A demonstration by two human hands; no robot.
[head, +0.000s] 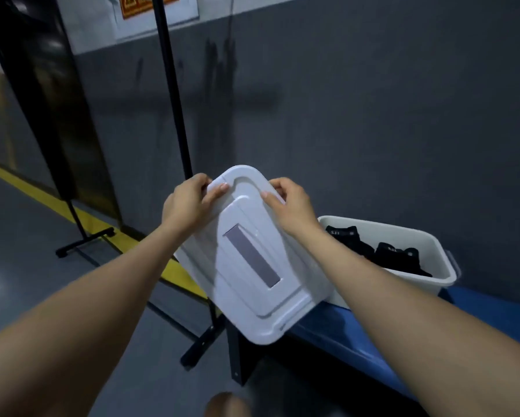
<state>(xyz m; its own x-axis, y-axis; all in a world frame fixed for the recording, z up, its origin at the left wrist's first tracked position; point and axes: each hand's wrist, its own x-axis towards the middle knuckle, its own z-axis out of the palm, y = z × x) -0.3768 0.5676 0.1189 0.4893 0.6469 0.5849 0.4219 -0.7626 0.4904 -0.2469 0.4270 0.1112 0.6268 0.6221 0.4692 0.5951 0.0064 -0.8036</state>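
against the grey wall, both hands' fingers point(215, 192) pinch the white lid's point(252, 266) far end, lid tilted.

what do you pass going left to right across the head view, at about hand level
black stand foot → left hand → white lid → right hand → white bin holding black clothes

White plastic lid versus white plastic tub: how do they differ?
The white plastic lid is flat, tilted, gripped by the left hand and right hand; the white plastic tub is deep, resting on the blue bench. The lid carries nothing; the tub holds black clothes. Both have rounded corners.
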